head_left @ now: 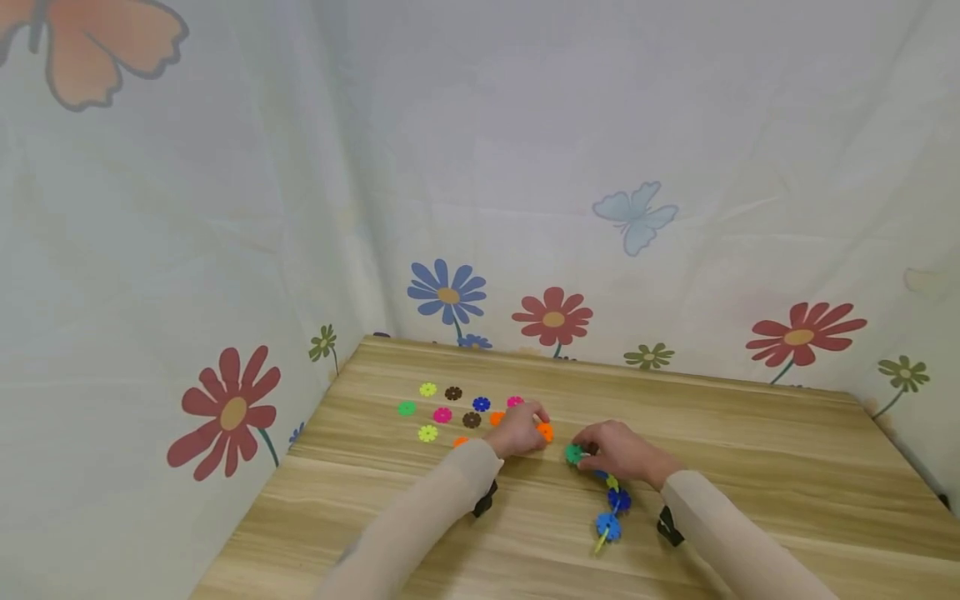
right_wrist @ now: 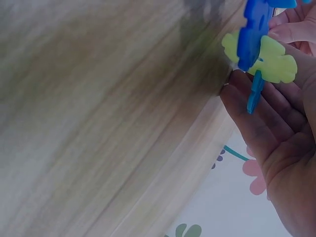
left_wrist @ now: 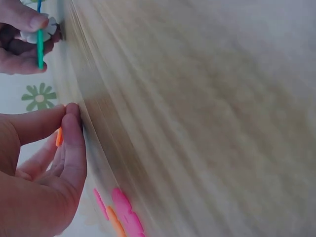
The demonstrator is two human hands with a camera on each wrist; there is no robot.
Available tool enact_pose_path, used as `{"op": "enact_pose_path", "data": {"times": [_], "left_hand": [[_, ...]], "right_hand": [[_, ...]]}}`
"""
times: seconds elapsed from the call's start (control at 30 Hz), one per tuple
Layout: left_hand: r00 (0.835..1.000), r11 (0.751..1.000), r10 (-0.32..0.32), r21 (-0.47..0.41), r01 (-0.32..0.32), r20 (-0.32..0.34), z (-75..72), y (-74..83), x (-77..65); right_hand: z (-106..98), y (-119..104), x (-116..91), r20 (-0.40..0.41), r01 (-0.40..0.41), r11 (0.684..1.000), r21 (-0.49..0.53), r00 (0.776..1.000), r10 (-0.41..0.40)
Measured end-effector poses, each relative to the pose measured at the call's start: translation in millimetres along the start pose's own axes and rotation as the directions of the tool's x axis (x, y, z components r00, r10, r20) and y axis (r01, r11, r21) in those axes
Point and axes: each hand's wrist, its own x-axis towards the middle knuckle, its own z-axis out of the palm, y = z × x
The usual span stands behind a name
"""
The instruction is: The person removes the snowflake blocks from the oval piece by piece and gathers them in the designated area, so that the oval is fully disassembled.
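Your left hand (head_left: pixel 519 429) pinches an orange disc (head_left: pixel 546 432); your right hand (head_left: pixel 621 451), near it, grips the chain (head_left: pixel 619 500); you're probably extending that, so bring both together next

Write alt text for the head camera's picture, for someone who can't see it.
A person's left hand holds an orange disc and the right hand a chain of linked discs at a wooden table, with loose colourful discs to the left and a flowered backdrop behind.
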Motion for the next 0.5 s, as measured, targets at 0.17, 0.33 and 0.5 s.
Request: {"op": "enact_pose_path", "data": {"times": [0.17,0.33,0.5], "left_hand": [[1.000,0.998,0.026,0.050,-0.026,-0.008,0.7,-0.2,4.9],[0.998,0.993,0.053,0.106,-0.051,-0.019,1.7,1.0,9.8],[0.997,0.986,0.068,0.157,-0.062,-0.034,2.0,4.3,13.6]], "right_hand": [[0.5,-0.3,0.3,0.000,0.005,1.000,-0.001,1.000,-0.005],[0.5,-0.3,0.8,-0.004,-0.006,1.000,-0.009,1.000,0.006],[1.4,1.0,1.7,-0.007,-0.007,1.000,-0.005,1.000,0.007]]}}
